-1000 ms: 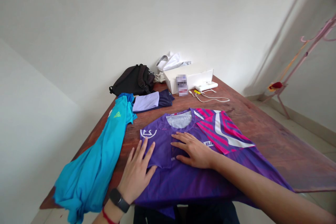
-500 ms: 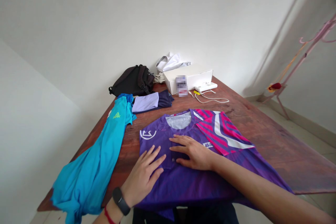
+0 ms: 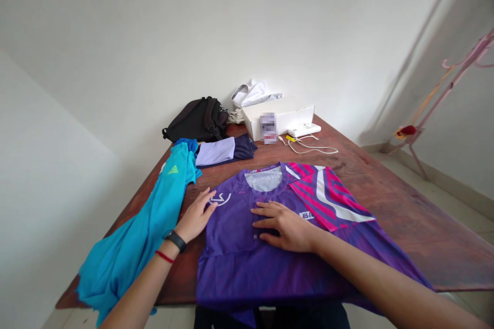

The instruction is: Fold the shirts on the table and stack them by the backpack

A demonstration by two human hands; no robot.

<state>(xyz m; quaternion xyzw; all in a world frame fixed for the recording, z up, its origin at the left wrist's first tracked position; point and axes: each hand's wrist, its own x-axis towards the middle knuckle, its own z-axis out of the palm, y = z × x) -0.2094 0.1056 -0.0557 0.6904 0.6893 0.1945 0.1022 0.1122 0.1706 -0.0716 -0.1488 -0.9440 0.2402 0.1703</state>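
Observation:
A purple jersey [image 3: 254, 262] lies flat on the brown wooden table [image 3: 405, 205], its right sleeve striped pink and white. My right hand [image 3: 283, 223] rests open, palm down, on the jersey's chest. At the jersey's left shoulder edge, by a white logo, lies my left hand [image 3: 196, 216], fingers stretched out flat. Its wrist carries a black band and a red string.
A teal shirt [image 3: 146, 236] drapes over the table's left edge. Behind it lie folded lavender and navy clothes [image 3: 224, 150], a black backpack [image 3: 196, 119], a white box [image 3: 281, 119], white cloth, and a white charger with cable [image 3: 309, 139]. A pink rack [image 3: 443, 92] stands at right.
My left hand has slid from the jersey's lower left front up and left to its shoulder edge. The right hand has stayed put on the chest.

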